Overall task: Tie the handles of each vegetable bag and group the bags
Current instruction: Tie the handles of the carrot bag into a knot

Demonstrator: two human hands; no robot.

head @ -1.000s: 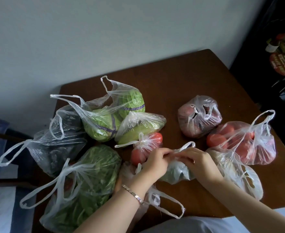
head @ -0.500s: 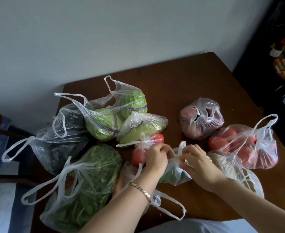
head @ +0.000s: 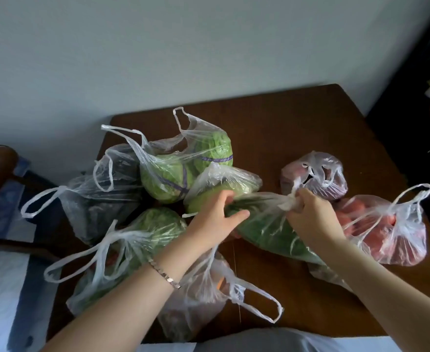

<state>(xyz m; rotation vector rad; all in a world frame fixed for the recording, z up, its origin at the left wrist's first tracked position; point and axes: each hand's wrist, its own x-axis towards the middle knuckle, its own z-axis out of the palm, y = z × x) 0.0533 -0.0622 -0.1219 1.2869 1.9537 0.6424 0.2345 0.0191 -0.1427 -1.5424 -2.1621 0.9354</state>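
I've tipped the crinkly clear plastic bag of greens (head: 267,228) sideways: right hand (head: 310,221) pinches its knot, left hand (head: 215,221) grips its base

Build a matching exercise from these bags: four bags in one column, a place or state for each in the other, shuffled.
1. leafy greens bag
2. tomato bag
3. cabbage bag
4. purplish bag

A. purple tape around its contents
B. top knotted, beyond the right hand
C. gripped by left hand and right hand
D. handle loop standing up, by the right edge of the table

Pairs: 1-C, 2-D, 3-A, 4-B
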